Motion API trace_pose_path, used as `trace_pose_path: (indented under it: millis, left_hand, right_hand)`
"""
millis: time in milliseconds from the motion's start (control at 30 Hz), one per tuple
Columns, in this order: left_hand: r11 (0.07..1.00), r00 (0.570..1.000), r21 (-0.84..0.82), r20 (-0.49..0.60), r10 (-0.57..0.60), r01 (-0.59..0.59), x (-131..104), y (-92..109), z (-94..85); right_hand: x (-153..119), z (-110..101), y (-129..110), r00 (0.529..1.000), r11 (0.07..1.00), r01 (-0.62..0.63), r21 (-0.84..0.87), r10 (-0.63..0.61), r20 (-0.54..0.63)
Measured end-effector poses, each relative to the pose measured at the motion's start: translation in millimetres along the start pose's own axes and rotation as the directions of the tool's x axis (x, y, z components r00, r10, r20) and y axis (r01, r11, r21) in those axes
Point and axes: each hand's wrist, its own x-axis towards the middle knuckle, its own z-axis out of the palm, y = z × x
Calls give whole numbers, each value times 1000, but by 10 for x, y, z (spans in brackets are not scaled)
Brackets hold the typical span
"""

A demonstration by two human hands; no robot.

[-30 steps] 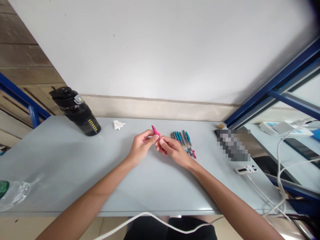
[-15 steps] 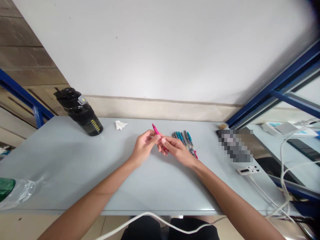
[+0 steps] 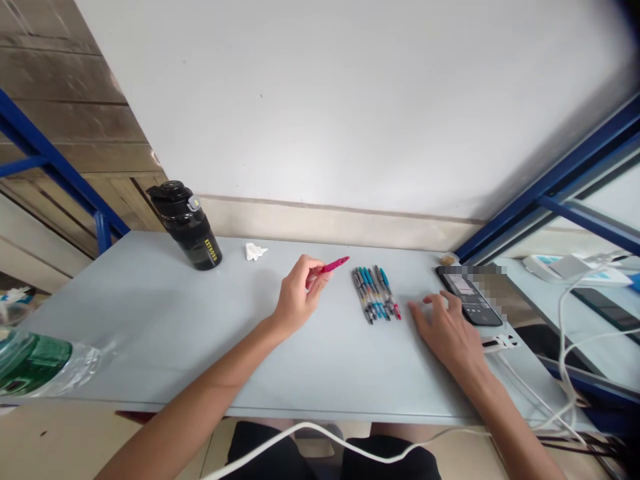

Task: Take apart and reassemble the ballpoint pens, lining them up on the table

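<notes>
A pink pen (image 3: 336, 265) is pinched between the thumb and fingers of my left hand (image 3: 301, 288), held above the table with its tip end pointing right. My right hand (image 3: 447, 327) is over the right side of the table, fingers spread and bent, holding nothing. It is close to a black phone (image 3: 475, 300) with a lit screen, partly blurred out. Between my hands several pens (image 3: 375, 293) lie side by side on the table, grey and teal, with a bit of pink on one at the right.
A black bottle (image 3: 190, 230) stands at the back left, near a crumpled white tissue (image 3: 255, 251). At the left edge is a clear bottle with a green label (image 3: 43, 363). White cables (image 3: 535, 393) run over the right side, beside a white device (image 3: 500, 343).
My right hand has let go of the pink pen and moved right, towards the phone. The pen stays in my left hand, now tilted to the right. The view has shifted slightly.
</notes>
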Motion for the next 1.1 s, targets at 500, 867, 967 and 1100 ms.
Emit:
trace_pose_path:
  millis: [500,867,967,1100]
  left_hand:
    - [988,990,108,-73,122,-114,75,-95,-76]
    - [980,990,137,45,136,-141,31,-125,-51]
    - [983,991,131,58,119,-126,28,-124,-51]
    - [988,994,126,63,85,-93,33,-98,-62]
  right_hand:
    - [-110,-51,50,956,960,-277,-31,279,88]
    - [-174,-60,13,959,959,-282,0,282,44]
    - [-174,-44,21,958,959,-284,-7,284,40]
    - [-164,-44,18,958,958,-283,-36,284,38]
